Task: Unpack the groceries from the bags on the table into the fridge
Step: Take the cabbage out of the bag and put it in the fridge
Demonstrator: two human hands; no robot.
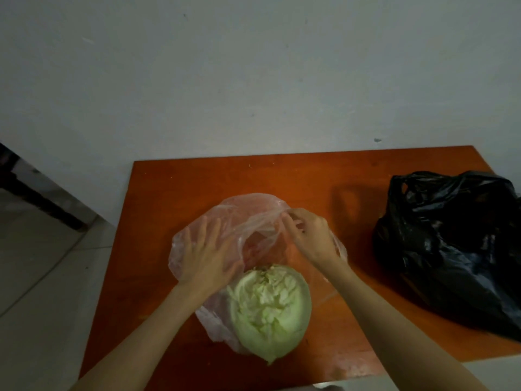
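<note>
Two hands: left (207, 256) flat on clear bag (197, 241), right (307, 235) pinching it.

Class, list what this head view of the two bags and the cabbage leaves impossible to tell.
- Black bag: contents hidden by opaque plastic; the right edge cuts it off.
- Fridge: outside the head view.
- Clear bag: other contents unclear behind the left hand and right hand.
- Cabbage: underside hidden.

Orange table (174, 193) against a pale wall, clear pinkish plastic bag (197, 221) at its middle, pale green cabbage (269, 311) at the bag's near edge, left hand (207, 255) flat on the bag, right hand (308, 235) pinching its handle, black bag (451, 244) right of the cabbage
</note>
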